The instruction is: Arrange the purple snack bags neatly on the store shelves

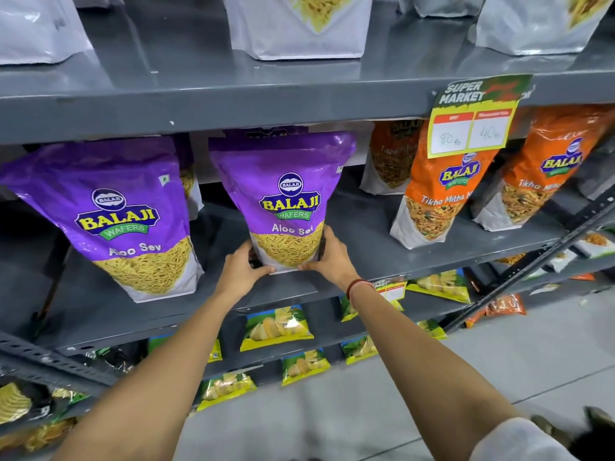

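Your left hand (pixel 244 265) and right hand (pixel 329 252) clasped the base of the middle purple bag (pixel 283 194) on the grey shelf (pixel 359 207), dead ahead | long axis upright, both hands equally near | purple bags: two in front, more partly hidden behind; orange bags (pixel 439 194): three

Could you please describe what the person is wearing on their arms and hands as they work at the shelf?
Both forearms are bare, and neither the left hand nor the right hand wears a glove. The right wrist carries a thin band of red and orange threads. A light, whitish sleeve edge shows at the right upper arm; no sleeve shows on the left.
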`<state>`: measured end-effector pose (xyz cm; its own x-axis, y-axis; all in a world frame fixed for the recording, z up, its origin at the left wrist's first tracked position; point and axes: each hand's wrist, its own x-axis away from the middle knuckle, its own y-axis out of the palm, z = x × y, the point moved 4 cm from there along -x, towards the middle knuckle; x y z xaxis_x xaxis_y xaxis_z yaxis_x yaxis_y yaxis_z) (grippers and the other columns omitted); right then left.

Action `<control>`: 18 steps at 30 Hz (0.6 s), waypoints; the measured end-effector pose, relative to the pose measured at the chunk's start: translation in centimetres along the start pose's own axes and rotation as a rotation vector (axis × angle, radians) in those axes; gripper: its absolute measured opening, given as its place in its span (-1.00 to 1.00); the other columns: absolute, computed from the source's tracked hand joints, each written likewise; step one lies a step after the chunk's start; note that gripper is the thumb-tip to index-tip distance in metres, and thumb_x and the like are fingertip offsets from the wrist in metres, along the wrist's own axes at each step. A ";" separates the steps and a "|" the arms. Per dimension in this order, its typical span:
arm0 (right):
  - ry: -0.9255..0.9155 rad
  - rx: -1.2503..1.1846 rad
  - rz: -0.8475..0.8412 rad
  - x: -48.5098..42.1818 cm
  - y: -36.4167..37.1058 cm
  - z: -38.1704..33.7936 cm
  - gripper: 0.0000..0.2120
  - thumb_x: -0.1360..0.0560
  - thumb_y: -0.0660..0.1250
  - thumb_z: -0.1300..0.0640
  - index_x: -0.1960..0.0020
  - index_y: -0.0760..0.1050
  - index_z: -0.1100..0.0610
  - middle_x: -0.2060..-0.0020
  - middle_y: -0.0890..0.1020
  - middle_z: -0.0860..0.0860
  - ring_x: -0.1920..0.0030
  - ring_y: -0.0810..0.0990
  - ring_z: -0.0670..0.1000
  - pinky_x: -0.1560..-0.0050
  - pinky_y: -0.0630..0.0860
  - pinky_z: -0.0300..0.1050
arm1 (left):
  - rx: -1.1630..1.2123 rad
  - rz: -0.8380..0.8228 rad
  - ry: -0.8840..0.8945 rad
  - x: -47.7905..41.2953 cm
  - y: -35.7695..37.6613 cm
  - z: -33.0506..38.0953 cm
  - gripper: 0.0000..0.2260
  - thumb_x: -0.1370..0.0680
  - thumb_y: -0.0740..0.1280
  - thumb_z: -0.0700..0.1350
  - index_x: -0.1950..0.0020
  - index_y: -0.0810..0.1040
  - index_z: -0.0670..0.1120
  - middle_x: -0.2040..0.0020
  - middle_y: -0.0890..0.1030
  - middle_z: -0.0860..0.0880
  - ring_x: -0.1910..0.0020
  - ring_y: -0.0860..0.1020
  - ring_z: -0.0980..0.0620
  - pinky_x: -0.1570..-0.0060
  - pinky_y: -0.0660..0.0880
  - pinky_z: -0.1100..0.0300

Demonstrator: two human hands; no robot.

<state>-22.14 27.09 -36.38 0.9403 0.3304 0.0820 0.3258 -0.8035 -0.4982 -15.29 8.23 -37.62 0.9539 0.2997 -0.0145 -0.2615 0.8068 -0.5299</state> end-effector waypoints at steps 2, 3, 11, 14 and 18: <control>-0.003 0.011 -0.011 -0.2 -0.7 0.1 -0.16 -0.19 0.62 0.21 -0.35 0.27 0.14 -0.28 0.52 0.15 -0.29 0.48 0.16 -0.29 0.47 0.11 | 0.018 -0.003 -0.007 -0.1 0.5 0.3 -0.51 -0.29 0.54 -0.18 -0.17 0.48 -0.07 -0.10 0.65 -0.11 -0.04 0.61 -0.04 -0.12 0.54 0.01; 0.000 0.018 -0.021 -0.3 -0.9 0.2 -0.16 -0.19 0.62 0.21 -0.35 0.27 0.14 -0.27 0.52 0.16 -0.29 0.49 0.16 -0.29 0.47 0.12 | 0.018 -0.007 -0.013 -0.1 0.8 0.3 -0.51 -0.29 0.54 -0.17 -0.17 0.48 -0.07 -0.10 0.65 -0.11 -0.05 0.61 -0.05 -0.11 0.54 0.01; 0.036 0.028 -0.082 -0.4 -1.1 0.7 -0.16 -0.21 0.61 0.21 -0.36 0.24 0.13 -0.30 0.50 0.15 -0.33 0.45 0.15 -0.29 0.43 0.09 | -0.026 -0.008 -0.037 0.5 1.4 0.5 -0.51 -0.29 0.55 -0.14 -0.17 0.47 -0.10 -0.10 0.66 -0.12 -0.04 0.63 -0.05 -0.09 0.55 0.06; 0.055 0.027 -0.083 -0.3 -1.2 0.6 -0.15 -0.23 0.60 0.23 -0.39 0.22 0.14 -0.32 0.48 0.16 -0.35 0.43 0.15 -0.30 0.41 0.06 | -0.054 -0.025 -0.064 0.4 1.3 0.7 -0.48 -0.29 0.55 -0.12 -0.18 0.45 -0.09 -0.11 0.65 -0.13 -0.08 0.62 -0.07 -0.12 0.54 0.01; 0.048 0.055 -0.037 0.2 -1.0 0.6 0.00 -0.16 0.64 0.15 -0.46 0.17 0.11 -0.35 0.43 0.15 -0.38 0.38 0.17 -0.36 0.39 0.14 | -0.101 -0.060 -0.071 0.7 1.1 1.3 -0.46 -0.31 0.53 -0.08 -0.21 0.42 -0.11 -0.16 0.63 -0.14 -0.16 0.57 -0.11 -0.14 0.50 0.06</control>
